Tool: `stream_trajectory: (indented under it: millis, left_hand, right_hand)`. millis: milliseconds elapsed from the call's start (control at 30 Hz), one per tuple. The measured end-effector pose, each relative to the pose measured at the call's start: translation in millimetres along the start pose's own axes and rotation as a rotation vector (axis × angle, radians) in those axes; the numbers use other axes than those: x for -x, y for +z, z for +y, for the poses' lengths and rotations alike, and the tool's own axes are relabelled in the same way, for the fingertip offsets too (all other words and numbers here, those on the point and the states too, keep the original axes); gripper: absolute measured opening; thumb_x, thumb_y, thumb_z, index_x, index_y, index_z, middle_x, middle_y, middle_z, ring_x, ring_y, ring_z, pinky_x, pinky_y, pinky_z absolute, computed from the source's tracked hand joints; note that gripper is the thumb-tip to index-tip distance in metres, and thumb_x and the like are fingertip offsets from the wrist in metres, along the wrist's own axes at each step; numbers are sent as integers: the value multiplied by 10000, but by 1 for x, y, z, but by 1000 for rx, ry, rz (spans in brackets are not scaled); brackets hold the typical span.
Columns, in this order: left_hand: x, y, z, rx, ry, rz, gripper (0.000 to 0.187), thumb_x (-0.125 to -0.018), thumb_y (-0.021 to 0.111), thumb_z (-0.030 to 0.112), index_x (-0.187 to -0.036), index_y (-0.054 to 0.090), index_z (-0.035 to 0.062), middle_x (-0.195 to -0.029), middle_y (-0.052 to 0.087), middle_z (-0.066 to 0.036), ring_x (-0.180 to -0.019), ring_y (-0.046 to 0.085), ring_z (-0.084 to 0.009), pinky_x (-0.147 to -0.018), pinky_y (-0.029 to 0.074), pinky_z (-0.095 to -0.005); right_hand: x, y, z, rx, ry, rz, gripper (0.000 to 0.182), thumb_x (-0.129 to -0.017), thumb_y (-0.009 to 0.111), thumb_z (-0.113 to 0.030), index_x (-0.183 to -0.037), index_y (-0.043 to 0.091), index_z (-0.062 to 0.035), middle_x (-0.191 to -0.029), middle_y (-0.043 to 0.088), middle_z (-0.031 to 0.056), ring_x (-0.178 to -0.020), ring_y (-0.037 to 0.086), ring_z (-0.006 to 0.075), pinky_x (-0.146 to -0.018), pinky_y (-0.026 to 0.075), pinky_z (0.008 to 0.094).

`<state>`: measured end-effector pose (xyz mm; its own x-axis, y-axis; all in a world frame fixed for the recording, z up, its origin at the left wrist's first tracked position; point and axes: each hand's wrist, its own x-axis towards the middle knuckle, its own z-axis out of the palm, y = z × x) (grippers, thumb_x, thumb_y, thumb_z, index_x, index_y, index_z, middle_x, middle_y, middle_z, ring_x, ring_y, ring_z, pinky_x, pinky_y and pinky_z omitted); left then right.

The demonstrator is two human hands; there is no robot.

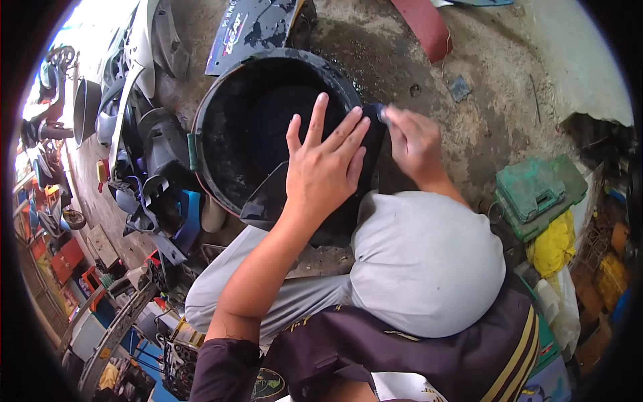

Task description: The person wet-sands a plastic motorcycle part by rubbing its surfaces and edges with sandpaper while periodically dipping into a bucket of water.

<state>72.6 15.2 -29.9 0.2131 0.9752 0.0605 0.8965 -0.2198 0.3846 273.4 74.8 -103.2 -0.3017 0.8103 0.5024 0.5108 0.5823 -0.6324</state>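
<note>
A wide black bucket (228,151) with a green handle grip stands on the floor in front of me. Across its near right rim lies a dark, glossy panel (268,197). My left hand (325,161) is spread flat on this panel, fingers pointing over the bucket's opening. At the panel's far right end, my right hand (416,142) is closed in a pinch and slightly blurred. Something small and bluish (382,114) shows at its fingertips; what it is I cannot tell.
A wet dark panel (258,30) with lettering lies behind the bucket. Motorcycle fairings (164,147) are heaped on the left. At the right sit a green case (532,191) and a yellow bag (554,244). A red strip (425,33) lies on the concrete floor.
</note>
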Motion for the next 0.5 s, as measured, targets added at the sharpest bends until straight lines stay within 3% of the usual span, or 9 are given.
stream_trajectory:
  millis: [367, 500]
  left_hand:
    - [1, 2, -1, -10, 7, 26, 471, -960, 757, 202, -1429, 734, 226, -1540, 666, 28, -1623, 370, -354, -1264, 245, -615]
    - [1, 3, -2, -4, 13, 33, 482, -952, 762, 208, -1433, 733, 233, -1540, 666, 37, -1622, 375, -353, -1271, 233, -608]
  right_hand:
    - [6, -5, 0, 40, -12, -49, 239, -928, 736, 10, -1156, 728, -60, -909, 754, 116, -736, 720, 338, -659, 559, 429]
    - [-4, -9, -4, 41, 14, -92, 230, -921, 704, 44, -1137, 732, -33, -912, 742, 173, -805, 747, 367, -699, 579, 445]
